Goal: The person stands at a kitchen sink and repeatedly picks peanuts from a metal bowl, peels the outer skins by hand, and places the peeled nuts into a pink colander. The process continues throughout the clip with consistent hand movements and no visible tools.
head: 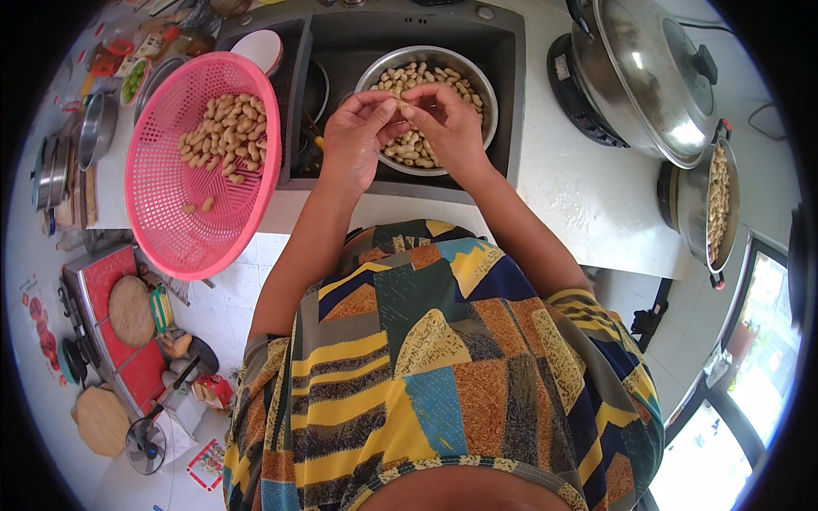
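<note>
Both hands meet over a round steel bowl [491, 121] of unshelled peanuts [410, 152] that stands in the dark sink basin. Between the fingertips is one peanut [402, 104], mostly covered by the thumbs. My left hand [361, 131] pinches it from the left, and my right hand [450, 121] from the right. To the left, a pink plastic colander [211, 246] is tilted toward me on the sink's edge. A heap of peanuts [233, 128] lies on its upper right side, with a couple of loose ones lower down.
A white bowl [259, 51] sits behind the colander over the smaller sink basin [294, 38]. On the right counter [562, 204] stand a large lidded steel pan [629, 83] on an electric base and a steel pot [693, 191] holding peanuts. Steel bowls [97, 128] and jars crowd the far left.
</note>
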Demonstrator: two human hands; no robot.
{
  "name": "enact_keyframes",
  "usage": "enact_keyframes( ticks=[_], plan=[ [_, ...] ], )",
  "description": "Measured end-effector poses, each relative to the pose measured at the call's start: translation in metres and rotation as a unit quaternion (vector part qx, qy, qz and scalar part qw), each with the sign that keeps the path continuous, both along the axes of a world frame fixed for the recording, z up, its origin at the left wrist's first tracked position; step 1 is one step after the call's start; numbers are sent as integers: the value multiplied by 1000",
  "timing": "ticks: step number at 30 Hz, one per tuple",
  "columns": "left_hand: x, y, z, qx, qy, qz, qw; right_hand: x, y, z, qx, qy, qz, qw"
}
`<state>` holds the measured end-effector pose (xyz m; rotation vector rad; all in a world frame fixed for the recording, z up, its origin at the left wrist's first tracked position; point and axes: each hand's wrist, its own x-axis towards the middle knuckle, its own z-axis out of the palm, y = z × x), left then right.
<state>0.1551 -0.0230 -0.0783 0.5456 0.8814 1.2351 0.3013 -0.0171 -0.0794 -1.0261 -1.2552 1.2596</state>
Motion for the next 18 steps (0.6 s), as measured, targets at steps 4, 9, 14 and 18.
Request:
enact_keyframes(
  ticks=[4,9,14,18],
  plan=[
    [-1,-2,-3,-5,-52,-32,998,-1,-3,2,12,49,-30,998],
    [5,-2,-6,2,-81,-21,997,-3,3,6,-2,91,-24,996],
    [-5,2,0,-29,-68,12,997,-1,10,3,76,-45,30,996],
    [-10,5,-8,-37,-69,-23,997,4,14,-2,168,-140,47,975]
  ],
)
